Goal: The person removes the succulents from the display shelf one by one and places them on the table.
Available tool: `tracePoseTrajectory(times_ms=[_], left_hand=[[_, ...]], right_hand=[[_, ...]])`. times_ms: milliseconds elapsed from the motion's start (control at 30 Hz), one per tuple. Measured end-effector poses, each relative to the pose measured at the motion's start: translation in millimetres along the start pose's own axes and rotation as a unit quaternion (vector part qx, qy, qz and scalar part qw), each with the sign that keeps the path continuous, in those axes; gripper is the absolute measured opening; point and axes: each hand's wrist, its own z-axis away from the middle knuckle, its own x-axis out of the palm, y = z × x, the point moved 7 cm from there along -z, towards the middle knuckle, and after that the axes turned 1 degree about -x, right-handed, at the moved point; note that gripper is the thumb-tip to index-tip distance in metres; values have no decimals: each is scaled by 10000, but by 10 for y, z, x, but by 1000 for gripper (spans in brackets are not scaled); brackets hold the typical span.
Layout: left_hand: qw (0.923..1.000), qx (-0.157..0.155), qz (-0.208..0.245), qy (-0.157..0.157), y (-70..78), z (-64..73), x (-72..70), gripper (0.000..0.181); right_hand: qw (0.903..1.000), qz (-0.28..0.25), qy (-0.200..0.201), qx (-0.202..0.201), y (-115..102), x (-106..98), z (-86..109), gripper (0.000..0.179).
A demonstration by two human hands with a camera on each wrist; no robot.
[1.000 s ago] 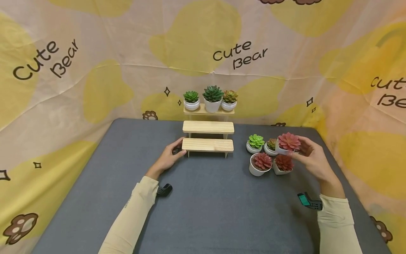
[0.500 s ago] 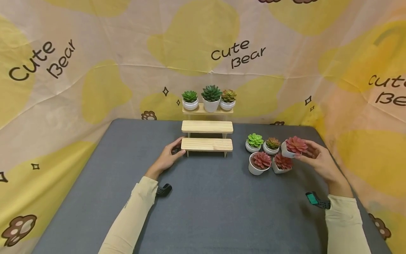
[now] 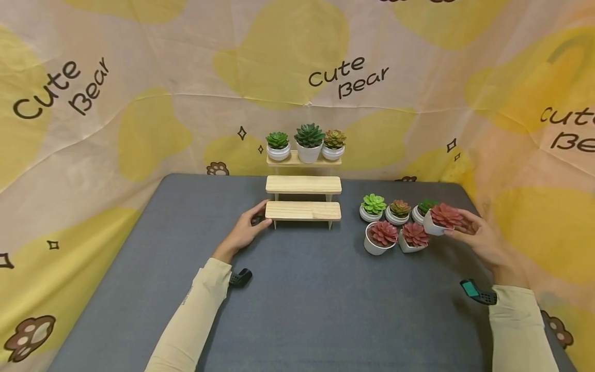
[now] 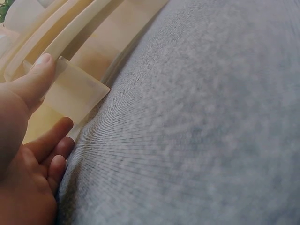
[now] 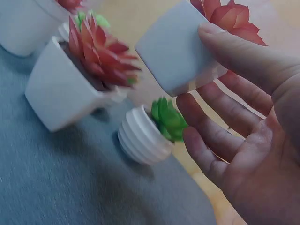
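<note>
My right hand (image 3: 481, 240) holds a potted red succulent (image 3: 445, 216) by its square white pot, thumb on one side and fingers on the other. In the right wrist view that pot (image 5: 176, 49) is raised and tilted over the table. Just beside it is a green succulent (image 3: 426, 206) in a ribbed white pot, partly hidden in the head view. My left hand (image 3: 244, 231) grips the left end of the lowest step of a three-step wooden display stand (image 3: 303, 211). Its thumb (image 4: 40, 75) lies at the step's edge, the other fingers bent by the clear leg (image 4: 77, 91).
Three potted succulents, one dark green (image 3: 309, 137) in the middle, stand on the top step. Right of the stand sit a bright green succulent (image 3: 373, 204), a reddish-green one (image 3: 400, 208) and two red ones (image 3: 384, 234) (image 3: 415, 235). A printed cloth (image 3: 260, 62) hangs behind the grey table (image 3: 297, 305).
My right hand has moved right and slightly down with the red succulent, away from the other pots, and the green succulent behind it has come into view. The left hand stays on the stand.
</note>
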Motion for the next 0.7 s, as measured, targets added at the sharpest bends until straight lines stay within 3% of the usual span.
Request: tracePoseTrajectory(times_ms=[267, 533, 700], left_hand=[[10000, -39, -4, -35, 3, 12, -14, 63], [10000, -57, -4, -59, 6, 20, -10, 63], [9999, -84, 10, -80, -18, 3, -4, 62]], right_hand=[[9990, 345, -83, 270, 87, -116, 63, 53], [9995, 126, -19, 290, 115, -233, 116, 54], [9974, 288, -115, 658, 191, -313, 175, 53]])
